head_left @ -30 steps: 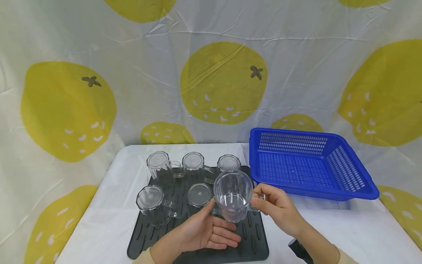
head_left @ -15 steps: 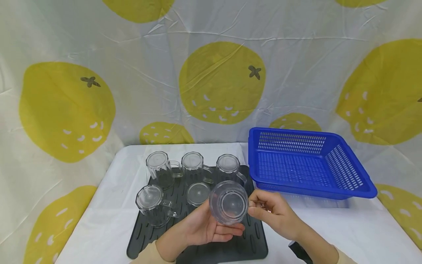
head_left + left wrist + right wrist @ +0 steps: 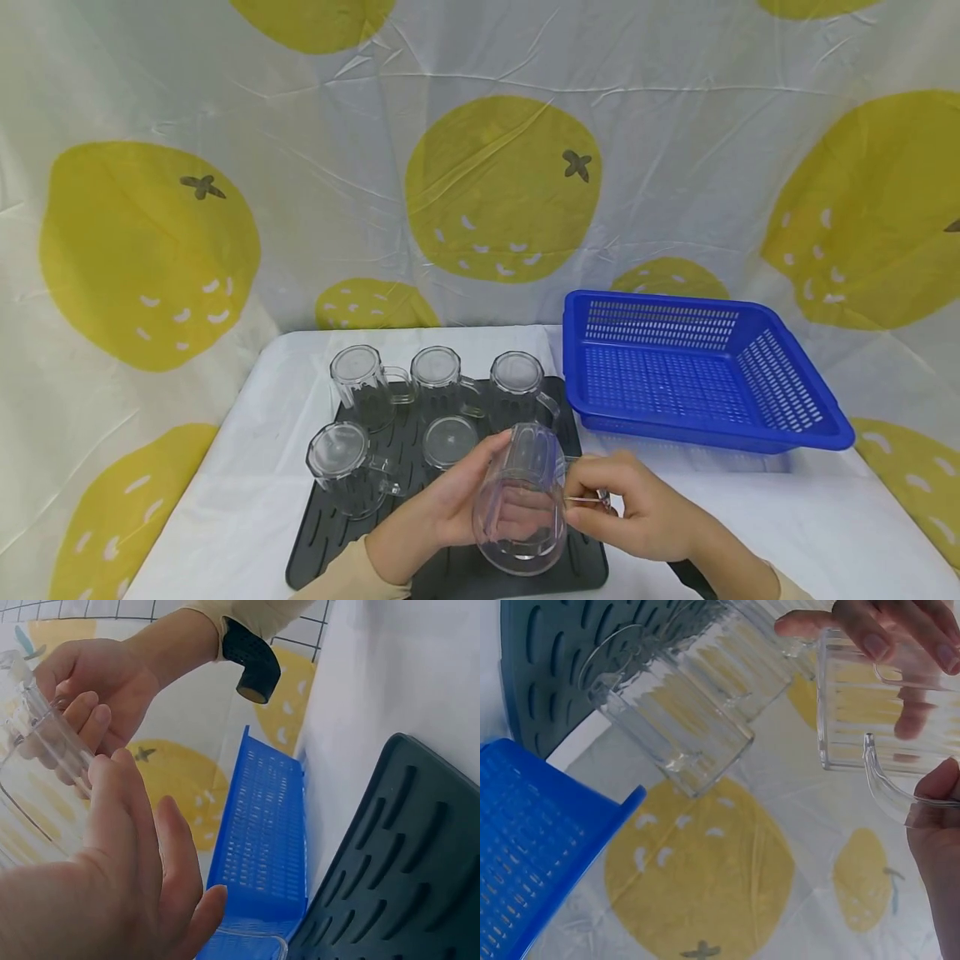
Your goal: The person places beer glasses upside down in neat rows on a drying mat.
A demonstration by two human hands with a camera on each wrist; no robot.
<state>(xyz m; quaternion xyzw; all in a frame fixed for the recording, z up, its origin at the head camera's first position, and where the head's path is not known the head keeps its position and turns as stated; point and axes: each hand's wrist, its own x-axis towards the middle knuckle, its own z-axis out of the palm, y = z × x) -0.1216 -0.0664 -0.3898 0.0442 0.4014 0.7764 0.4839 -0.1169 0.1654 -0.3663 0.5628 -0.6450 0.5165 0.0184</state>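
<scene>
In the head view a clear glass mug [image 3: 528, 454] is tilted over the mat, base up and away, mouth down toward the person. My left hand [image 3: 450, 504] holds its body from the left, thumb along the side and fingers behind, visible through the glass. At the mug's handle my right hand [image 3: 637, 508] pinches with thumb and fingers. The left wrist view has that mug [image 3: 45, 772] at its left edge, two left fingers against the glass and the others extended. Several more mugs [image 3: 517, 392] stand upside down on a dark ridged drying mat [image 3: 330, 550].
A blue perforated plastic basket [image 3: 690, 427] sits at the back right of the white-covered table [image 3: 720, 517]. Behind it hangs a white cloth [image 3: 315, 167] with yellow lemon prints. A black camera mount [image 3: 251, 664] is on the right wrist.
The mug has turned from mouth up to mouth down toward the person, moving slightly lower. The left hand has come from open beneath it to holding its body; the right keeps the handle.
</scene>
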